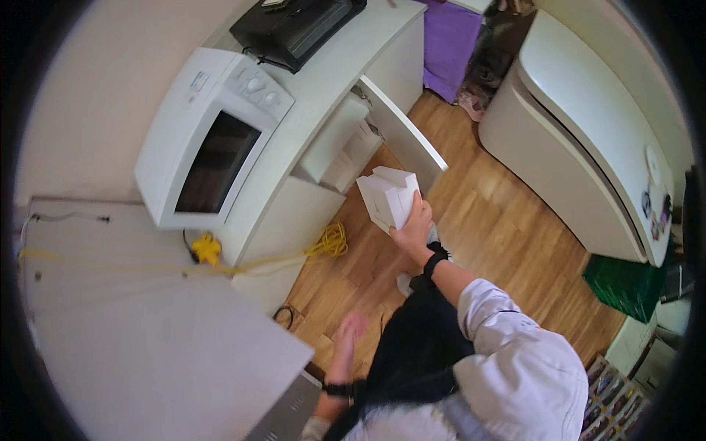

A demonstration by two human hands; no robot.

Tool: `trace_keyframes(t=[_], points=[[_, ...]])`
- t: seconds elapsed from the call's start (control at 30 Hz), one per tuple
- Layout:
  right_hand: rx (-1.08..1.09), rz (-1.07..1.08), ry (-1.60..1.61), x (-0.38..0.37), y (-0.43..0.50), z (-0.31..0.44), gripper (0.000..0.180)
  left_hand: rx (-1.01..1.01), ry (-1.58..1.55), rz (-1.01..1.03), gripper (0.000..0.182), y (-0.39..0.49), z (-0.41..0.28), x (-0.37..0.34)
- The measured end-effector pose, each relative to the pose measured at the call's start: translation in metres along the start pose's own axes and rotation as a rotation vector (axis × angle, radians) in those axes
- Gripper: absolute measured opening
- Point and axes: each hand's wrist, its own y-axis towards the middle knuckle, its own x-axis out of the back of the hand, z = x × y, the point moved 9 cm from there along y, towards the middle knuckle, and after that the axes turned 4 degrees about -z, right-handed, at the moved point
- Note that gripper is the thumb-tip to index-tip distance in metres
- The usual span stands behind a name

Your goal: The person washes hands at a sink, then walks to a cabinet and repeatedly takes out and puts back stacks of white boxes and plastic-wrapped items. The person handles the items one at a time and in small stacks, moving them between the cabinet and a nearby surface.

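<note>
My right hand (412, 225) grips a small stack of white boxes (392, 199), held up above the wood floor. At least two boxes seem to be in the grip, and one bears faint print. Just beyond them is a white base cabinet with its door (405, 124) standing open. Inside the cabinet, white boxes or panels (337, 140) are partly visible. My left hand (351, 326) hangs low near the corner of a light grey tabletop (165, 331). It is blurred, with no object visible in it, and its finger positions are unclear. Both wrists wear black bands.
On the white counter stand a white microwave (215, 143) and a black appliance (298, 27). A yellow cable (330, 241) lies coiled beside the cabinet and runs left to a yellow plug adapter (207, 249). To the right are a white refrigerator (568, 143) and a green crate (623, 284).
</note>
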Motion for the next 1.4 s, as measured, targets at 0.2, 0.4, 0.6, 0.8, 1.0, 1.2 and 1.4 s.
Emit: trace_keyframes(t=[0.2, 0.4, 0.6, 0.8, 1.0, 1.2, 1.4], points=[[-0.078, -0.024, -0.027, -0.2, 0.137, -0.093, 0.105, 0.445, -0.089, -0.409, 0.039, 0.025, 0.106, 0.052], [0.115, 0.095, -0.154, -0.302, 0.201, -0.141, 0.103, 0.559, -0.13, -0.317, 0.035, 0.053, 0.129, -0.02], [0.236, 0.283, -0.262, -0.308, 0.207, -0.151, 0.094, 0.62, -0.149, -0.288, 0.032, 0.063, 0.119, -0.06], [0.298, 0.264, -0.117, -0.335, 0.242, -0.125, 0.095, 0.67, -0.127, -0.371, 0.034, 0.061, 0.129, -0.046], [0.49, 0.227, -0.352, -0.362, 0.265, -0.106, 0.087, 0.671, -0.205, -0.373, 0.033, 0.06, 0.134, -0.042], [0.432, -0.003, -0.216, -0.371, 0.293, -0.053, 0.073, 0.658, -0.174, -0.376, 0.033, 0.064, 0.125, -0.034], [-0.252, 0.028, 0.584, -0.347, 0.269, -0.107, 0.056, 0.694, -0.137, -0.414, 0.033, 0.068, 0.117, -0.03]])
